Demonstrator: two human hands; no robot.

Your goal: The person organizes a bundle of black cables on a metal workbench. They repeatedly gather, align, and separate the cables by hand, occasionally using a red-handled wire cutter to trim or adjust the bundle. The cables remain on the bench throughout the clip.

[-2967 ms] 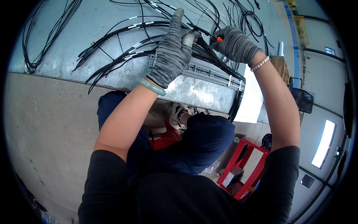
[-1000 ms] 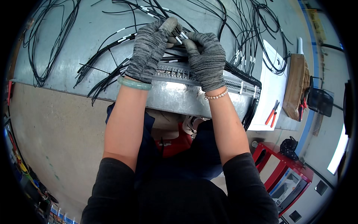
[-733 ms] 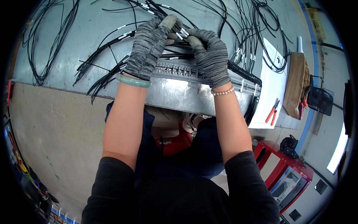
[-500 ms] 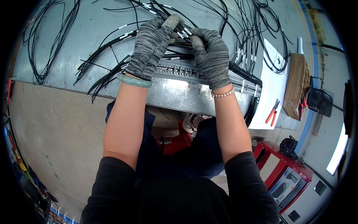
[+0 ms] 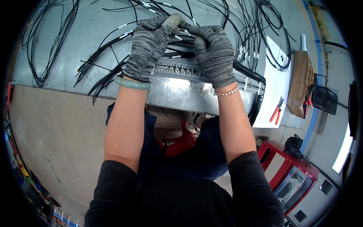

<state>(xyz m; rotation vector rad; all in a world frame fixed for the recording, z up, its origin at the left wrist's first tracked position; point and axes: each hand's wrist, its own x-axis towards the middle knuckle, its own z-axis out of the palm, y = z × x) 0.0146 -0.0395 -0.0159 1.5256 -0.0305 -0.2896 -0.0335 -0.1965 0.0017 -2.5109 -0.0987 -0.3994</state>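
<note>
Here, the wires (image 5: 187, 33) are between the two gloved hands, over the worktop (image 5: 94, 34) and beyond the terminal strip (image 5: 177, 69). The grip of the left hand (image 5: 151, 47) is closed around them, with the thumb on top. The fingers of the right hand (image 5: 214, 55) bend together beside the ends, but I cannot tell if this grip pinches a wire. In my judgement, each wire is light and rather springy, so it bends easily but wants to spread. The coating may slide a little under the glove. Best is to hold just behind the white sleeves (image 5: 177, 37), gently, because these could shift.
</note>
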